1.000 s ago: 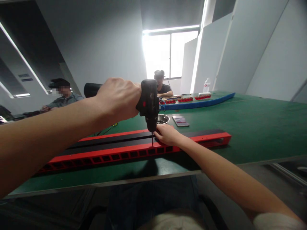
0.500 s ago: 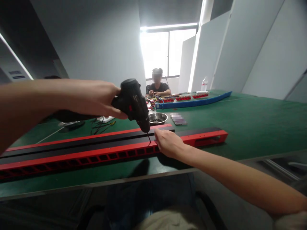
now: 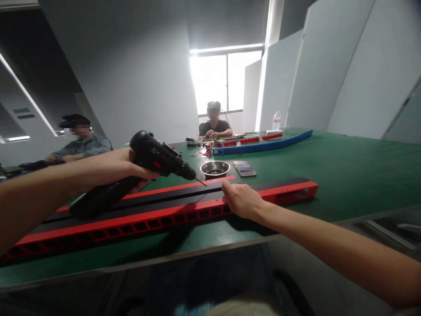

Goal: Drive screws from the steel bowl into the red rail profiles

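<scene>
My left hand [image 3: 113, 169] grips a black power drill [image 3: 158, 156], tilted so that its thin bit points right and slightly down above the near rail. The bit's tip is clear of the red edge. My right hand [image 3: 241, 197] is closed on the near red and black rail [image 3: 184, 206], right of the drill tip, with fingers over its edge; whether it pinches a small part is hidden. A second red and black rail [image 3: 148, 191] lies just behind. Square openings line the near rail's front side.
Behind the rails stand a metal bowl [image 3: 215, 169] of small dark pieces and a phone [image 3: 245, 169]. Farther back lie a long blue strip [image 3: 263, 144], coloured wires [image 3: 208, 147] and red parts. One person [image 3: 215, 125] sits opposite, another [image 3: 82, 140] at the left.
The drill has lifted off the rail's red edge and tipped from nearly upright to slanting, moving left. My right hand has shifted slightly right with the rail.
</scene>
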Demonstrator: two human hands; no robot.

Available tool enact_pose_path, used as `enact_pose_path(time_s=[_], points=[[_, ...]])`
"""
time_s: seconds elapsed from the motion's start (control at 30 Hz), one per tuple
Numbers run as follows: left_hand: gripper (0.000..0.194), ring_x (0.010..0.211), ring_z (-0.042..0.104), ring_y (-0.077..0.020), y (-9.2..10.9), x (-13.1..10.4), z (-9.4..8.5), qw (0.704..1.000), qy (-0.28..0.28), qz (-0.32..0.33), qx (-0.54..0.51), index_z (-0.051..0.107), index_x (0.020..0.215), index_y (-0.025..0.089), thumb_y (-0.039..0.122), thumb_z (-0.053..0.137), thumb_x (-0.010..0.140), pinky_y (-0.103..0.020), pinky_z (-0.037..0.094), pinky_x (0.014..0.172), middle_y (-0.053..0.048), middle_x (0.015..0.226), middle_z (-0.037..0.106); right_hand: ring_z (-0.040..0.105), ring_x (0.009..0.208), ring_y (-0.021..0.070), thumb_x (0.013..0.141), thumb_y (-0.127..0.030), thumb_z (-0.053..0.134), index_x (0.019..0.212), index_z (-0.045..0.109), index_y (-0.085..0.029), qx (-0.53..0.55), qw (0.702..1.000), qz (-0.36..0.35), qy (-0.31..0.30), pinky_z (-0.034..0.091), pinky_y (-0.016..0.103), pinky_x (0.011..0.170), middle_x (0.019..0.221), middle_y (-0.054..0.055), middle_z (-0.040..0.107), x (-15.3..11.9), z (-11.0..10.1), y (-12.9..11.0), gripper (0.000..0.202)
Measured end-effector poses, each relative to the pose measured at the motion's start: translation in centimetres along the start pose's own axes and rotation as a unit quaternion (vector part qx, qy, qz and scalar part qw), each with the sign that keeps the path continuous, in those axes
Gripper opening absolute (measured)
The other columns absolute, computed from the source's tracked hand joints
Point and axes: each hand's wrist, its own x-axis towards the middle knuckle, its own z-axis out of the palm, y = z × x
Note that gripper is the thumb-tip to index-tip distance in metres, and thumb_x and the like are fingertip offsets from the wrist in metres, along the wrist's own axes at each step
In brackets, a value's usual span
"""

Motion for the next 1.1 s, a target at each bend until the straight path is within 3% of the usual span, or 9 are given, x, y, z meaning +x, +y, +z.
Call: enact_pose_path(time_s=[0.1,0.13,0.27,0.5,0.77,1.0,1.1], points=[[0.031,0.054,0.057,-0.0161,-1.2,-0.1,0.5,0.996,-0.058,0.000,0.060,0.075,0.086,0.010,0.030,0.085,0.066,-0.022,0.041,0.047,-0.006,0.063,0.066,0.056,0.062,0.0197,0.097,-0.020,0.035,0.113,0.048,-0.012,-0.001,1.000,0.001,0.013,0.023,0.032,0.057,0.083,0.011,0.069,-0.9,-0.2,1.6,0.022],[0.034,0.055,0.057,-0.0166,-1.5,-0.2,0.9,0.998,-0.052,0.001,0.043,0.074,0.086,0.010,0.035,0.086,0.066,-0.023,0.041,0.048,-0.006,0.063,0.066,0.056,0.062,0.0196,0.098,-0.020,0.035,0.113,0.048,-0.012,-0.001,1.000,0.001,0.016,0.023,0.032,0.057,0.082,0.011,0.068,-1.2,-0.2,2.2,0.021],[0.044,0.058,0.060,-0.0174,-2.9,0.0,3.9,0.997,-0.019,-0.022,-0.066,0.074,0.093,0.011,0.039,0.088,0.062,-0.025,0.045,0.051,-0.007,0.068,0.067,0.057,0.061,0.0190,0.100,-0.022,0.035,0.108,0.048,-0.015,-0.004,1.000,0.002,0.028,0.023,0.031,0.058,0.080,0.008,0.068,-2.3,-0.2,4.4,0.017],[0.037,0.057,0.060,-0.0144,-5.1,1.6,8.4,0.958,-0.081,-0.066,-0.267,0.072,0.095,0.010,0.039,0.079,0.073,-0.023,0.045,0.049,-0.005,0.071,0.065,0.061,0.061,0.0215,0.102,-0.028,0.033,0.095,0.046,-0.020,-0.005,0.999,0.005,0.050,0.027,0.032,0.059,0.075,0.007,0.067,-3.8,0.1,8.3,0.017],[0.028,0.060,0.057,-0.0138,-7.9,1.7,8.8,0.926,-0.106,-0.013,-0.361,0.071,0.097,0.007,0.031,0.072,0.082,-0.023,0.050,0.055,-0.006,0.070,0.062,0.067,0.068,0.0273,0.100,-0.031,0.034,0.091,0.048,-0.025,0.018,0.997,0.055,0.049,0.037,0.033,0.061,0.075,0.009,0.069,-5.3,-0.6,11.4,0.018],[0.017,0.055,0.057,-0.0129,-9.0,1.5,8.9,0.871,-0.158,-0.068,-0.460,0.066,0.087,0.013,0.030,0.068,0.085,-0.021,0.047,0.045,-0.002,0.066,0.059,0.068,0.071,0.0272,0.099,-0.036,0.036,0.090,0.052,-0.026,0.041,0.994,0.097,0.027,0.039,0.033,0.062,0.079,0.009,0.071,-5.1,-1.2,11.6,0.022],[0.021,0.050,0.058,-0.0136,-9.1,1.8,9.4,0.872,-0.153,-0.105,-0.454,0.066,0.086,0.013,0.033,0.069,0.084,-0.021,0.047,0.041,-0.005,0.066,0.061,0.065,0.066,0.0243,0.100,-0.040,0.037,0.089,0.055,-0.025,0.055,0.992,0.115,-0.001,0.037,0.031,0.060,0.076,0.007,0.070,-3.8,-2.0,11.4,0.026]])
